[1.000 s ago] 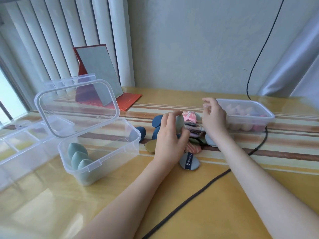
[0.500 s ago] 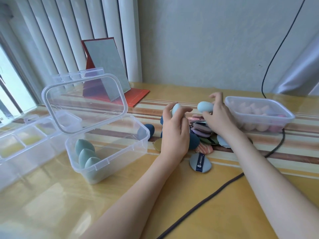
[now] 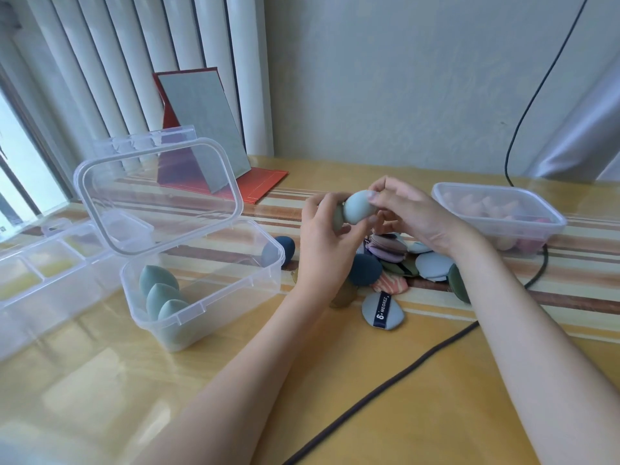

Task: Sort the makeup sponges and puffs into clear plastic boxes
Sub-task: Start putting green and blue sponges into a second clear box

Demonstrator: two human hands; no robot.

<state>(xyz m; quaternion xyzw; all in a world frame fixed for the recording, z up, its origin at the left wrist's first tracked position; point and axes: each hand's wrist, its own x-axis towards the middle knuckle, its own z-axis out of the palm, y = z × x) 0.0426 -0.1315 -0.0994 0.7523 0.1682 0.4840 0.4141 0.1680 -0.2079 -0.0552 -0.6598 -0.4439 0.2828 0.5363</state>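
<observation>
My right hand (image 3: 414, 216) pinches a pale blue egg-shaped sponge (image 3: 358, 207) and holds it against my left hand (image 3: 327, 243), which grips a grey-green sponge (image 3: 338, 218) that is mostly hidden. Both hands hover above a pile of puffs and sponges (image 3: 392, 263) in the middle of the table. To the left stands an open clear box (image 3: 235, 280) with three green sponges (image 3: 161, 295) inside. At the right is a second clear box (image 3: 550, 223) with several pink sponges.
A divided clear organiser (image 3: 50, 280) lies at the far left. A red-framed folding mirror (image 3: 204, 129) stands at the back. A black cable (image 3: 385, 387) runs across the table under my right forearm. A dark blue sponge (image 3: 285, 248) sits behind the open box.
Both hands lifted off the pile and came together. My right hand brought the pale blue sponge leftwards to my left hand, which still holds its own sponge.
</observation>
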